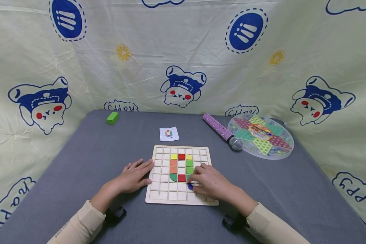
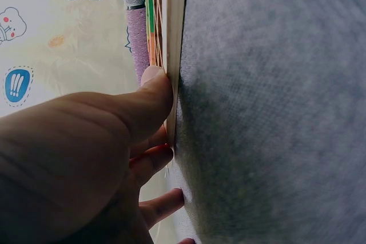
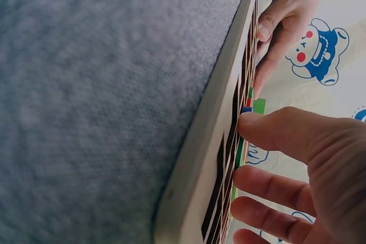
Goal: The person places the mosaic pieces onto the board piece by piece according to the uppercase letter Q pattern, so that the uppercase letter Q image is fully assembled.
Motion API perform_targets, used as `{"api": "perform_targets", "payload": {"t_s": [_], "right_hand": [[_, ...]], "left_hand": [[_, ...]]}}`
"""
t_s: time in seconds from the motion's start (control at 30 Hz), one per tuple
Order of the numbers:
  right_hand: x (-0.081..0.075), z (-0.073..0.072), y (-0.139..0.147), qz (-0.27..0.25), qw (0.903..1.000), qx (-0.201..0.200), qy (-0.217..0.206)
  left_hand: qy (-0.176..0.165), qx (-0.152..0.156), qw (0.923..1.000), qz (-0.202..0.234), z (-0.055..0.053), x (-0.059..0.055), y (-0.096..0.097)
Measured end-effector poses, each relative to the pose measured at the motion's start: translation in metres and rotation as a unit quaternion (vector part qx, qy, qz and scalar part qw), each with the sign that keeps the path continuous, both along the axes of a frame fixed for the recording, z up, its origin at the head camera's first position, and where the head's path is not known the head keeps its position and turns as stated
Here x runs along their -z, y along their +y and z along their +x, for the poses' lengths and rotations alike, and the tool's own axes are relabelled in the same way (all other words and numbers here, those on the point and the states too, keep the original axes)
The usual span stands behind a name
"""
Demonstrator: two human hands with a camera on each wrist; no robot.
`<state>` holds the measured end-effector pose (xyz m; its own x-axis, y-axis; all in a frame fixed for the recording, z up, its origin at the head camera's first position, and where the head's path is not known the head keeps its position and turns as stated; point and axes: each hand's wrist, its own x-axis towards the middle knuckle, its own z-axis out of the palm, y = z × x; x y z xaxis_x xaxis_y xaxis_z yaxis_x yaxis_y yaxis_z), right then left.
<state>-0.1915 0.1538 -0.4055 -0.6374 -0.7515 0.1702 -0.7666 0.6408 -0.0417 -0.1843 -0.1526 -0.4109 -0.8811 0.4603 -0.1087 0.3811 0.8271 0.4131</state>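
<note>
My left hand (image 1: 133, 176) lies along the left side of a pale wooden grid board (image 1: 158, 195). In the left wrist view its thumb (image 2: 155, 87) rests against the board's edge, with the other fingers extended. My right hand (image 1: 211, 183) is over the board's right part, its thumb and index finger at a small blue piece (image 1: 190, 186) near the lower right of the coloured ring. That ring includes red squares (image 1: 181, 178), orange squares (image 1: 173, 162), light green squares (image 1: 189, 163), yellow pieces (image 1: 174, 156) and a dark green quarter-round (image 1: 173, 177). The thumb partly hides the blue piece.
Behind the board lies a printed pattern card (image 1: 169, 134). A purple glittery microphone (image 1: 219, 128) and a round Chinese checkers set (image 1: 262, 135) are at the back right. A green block (image 1: 112, 118) stands at the back left on the grey cloth.
</note>
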Motion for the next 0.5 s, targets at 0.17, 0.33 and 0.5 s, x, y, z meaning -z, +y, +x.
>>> {"api": "perform_targets", "payload": {"t_s": [0.17,0.33,0.5], "right_hand": [[-0.0017,0.0003,-0.0011,0.010,0.9998,0.007,-0.012],[-0.0026,0.0005,-0.0014,0.011,0.9998,0.004,-0.014],[-0.0018,0.0004,-0.0006,0.007,0.9999,0.000,-0.012]], "left_hand": [[0.000,0.000,1.0000,0.000,0.0005,-0.0009,-0.0005],[-0.001,0.003,1.0000,0.001,0.0004,-0.0016,-0.0012],[0.000,0.004,1.0000,0.000,0.0001,-0.0014,-0.0015]]}}
